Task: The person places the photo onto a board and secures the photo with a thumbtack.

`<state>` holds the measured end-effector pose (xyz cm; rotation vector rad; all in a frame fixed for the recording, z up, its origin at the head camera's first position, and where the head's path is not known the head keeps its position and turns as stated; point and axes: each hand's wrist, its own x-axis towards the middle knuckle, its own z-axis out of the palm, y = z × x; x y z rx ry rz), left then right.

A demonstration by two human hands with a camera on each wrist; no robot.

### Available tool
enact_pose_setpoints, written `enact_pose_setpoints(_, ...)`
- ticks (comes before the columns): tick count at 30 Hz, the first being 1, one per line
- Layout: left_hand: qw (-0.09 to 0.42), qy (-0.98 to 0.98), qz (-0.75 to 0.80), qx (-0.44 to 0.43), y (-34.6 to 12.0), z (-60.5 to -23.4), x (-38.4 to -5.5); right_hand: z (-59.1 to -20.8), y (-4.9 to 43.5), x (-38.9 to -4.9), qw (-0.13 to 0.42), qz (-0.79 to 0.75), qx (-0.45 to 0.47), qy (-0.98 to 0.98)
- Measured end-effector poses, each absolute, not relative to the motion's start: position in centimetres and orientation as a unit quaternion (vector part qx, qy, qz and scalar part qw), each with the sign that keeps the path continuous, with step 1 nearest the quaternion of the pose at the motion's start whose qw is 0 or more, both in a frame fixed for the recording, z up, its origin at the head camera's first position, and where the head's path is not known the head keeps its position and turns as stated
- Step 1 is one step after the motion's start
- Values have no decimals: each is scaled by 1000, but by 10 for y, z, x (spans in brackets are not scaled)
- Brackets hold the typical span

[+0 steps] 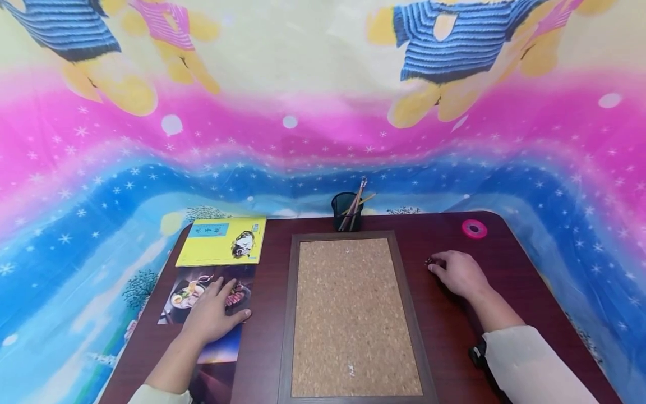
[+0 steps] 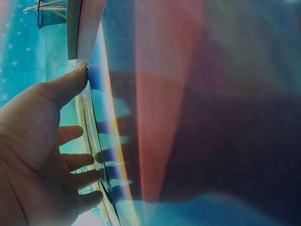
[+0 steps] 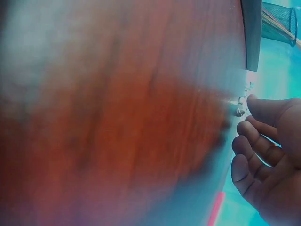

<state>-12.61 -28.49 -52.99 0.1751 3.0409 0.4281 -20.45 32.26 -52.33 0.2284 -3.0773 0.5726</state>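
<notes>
My left hand [image 1: 212, 311] rests with fingers spread on a food picture sheet [image 1: 178, 310], which shows bowls and plates. In the left wrist view the thumb [image 2: 70, 84] stands away from the fingers, at a glossy surface. My right hand [image 1: 461, 275] is low over the table, right of a cork board [image 1: 353, 314]. At its thumb and index fingertips lies a small dark, shiny thing [image 1: 428, 261]. In the right wrist view that shiny thing [image 3: 240, 109] sits just beyond the parted thumb and index finger; whether they touch it I cannot tell.
A yellow booklet [image 1: 217, 252] lies at the back left, a blue-topped picture sheet [image 1: 222, 348] below the food sheet. A dark mesh cup [image 1: 340, 216] with pencils stands behind the board. A pink ring-shaped item [image 1: 467, 225] lies at the back right of the table [image 1: 429, 230].
</notes>
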Motion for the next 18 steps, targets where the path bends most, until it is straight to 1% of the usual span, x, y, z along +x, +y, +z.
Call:
enact_pose_setpoints(10, 51, 987, 148, 40, -280, -530, -130, -525, 322, -214, -15, 174, 57, -983)
enact_pose_setpoints(18, 67, 985, 156, 14, -277, -526, -131, -525, 321, -216, -11, 163, 55, -985)
